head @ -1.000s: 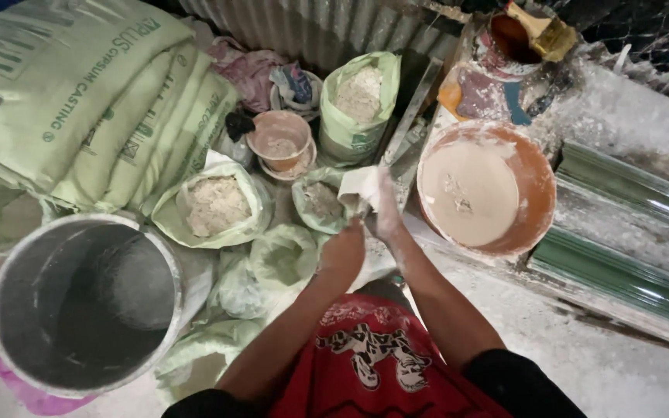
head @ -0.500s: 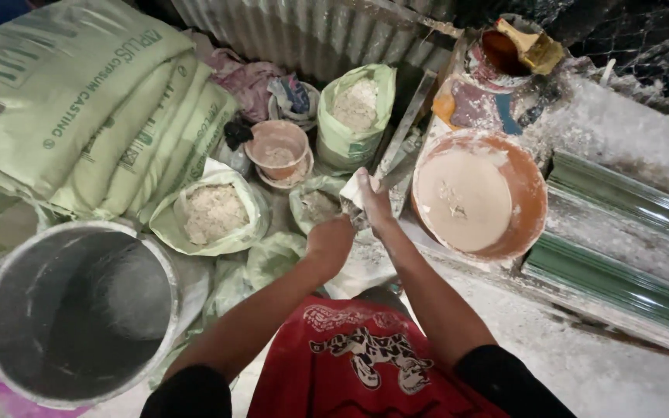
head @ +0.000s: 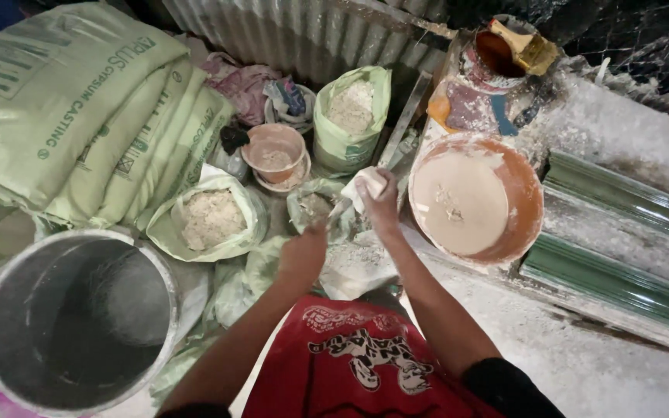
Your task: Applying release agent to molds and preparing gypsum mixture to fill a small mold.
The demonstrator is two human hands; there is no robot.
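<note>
Right hand (head: 381, 203): gripping a scoop-shaped white piece (head: 364, 186), sitting at centre.
Left hand (head: 303, 251): curling just beside the small open powder bag (head: 315, 207), toward seven o'clock of the right hand.
Orange basin (head: 524, 203): holding pale smooth mix, lying toward three o'clock of the right hand.
Grey bucket (head: 79, 317): standing at eight o'clock.
Green gypsum sacks (head: 79, 108): lying stacked at ten o'clock.
Tall green bag (head: 350, 116): standing open at twelve o'clock.

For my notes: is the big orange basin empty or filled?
Filled: pale, smooth mix covers most of the orange basin, leaving only its far inner wall bare.
</note>
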